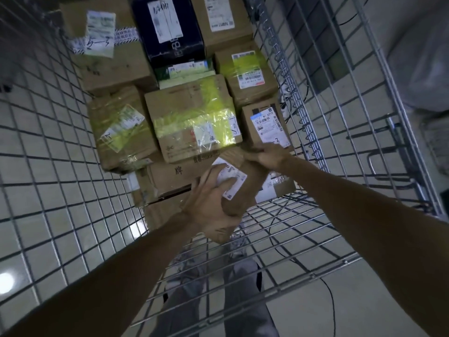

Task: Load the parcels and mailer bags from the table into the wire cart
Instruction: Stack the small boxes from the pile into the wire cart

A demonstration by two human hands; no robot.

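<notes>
The wire cart (315, 113) fills the view, its mesh walls rising on the left, right and near sides, and its far two thirds already packed with cardboard boxes. Among them are a large brown box (107, 52) at the back left, a dark box (167, 27) beside it, and a box wrapped in yellow tape (194, 120) lying on top in the middle. The only open room is the near strip of bare wire floor just inside the near wall, narrow between the stacked boxes and the mesh. Over that gap both hands hold a small brown parcel (245, 176) with a white label on top. The left hand (211, 210) is wrapped around its near end, fingers curled over the label; the right hand (267, 154) is closed on its far top corner. It looks stiff, light enough to steer easily, and slick where tape or label covers it, so the bare cardboard ends seem the safer hold. Lowering it will likely call for keeping knuckles clear of the near wall and of the boxes' edges.
</notes>
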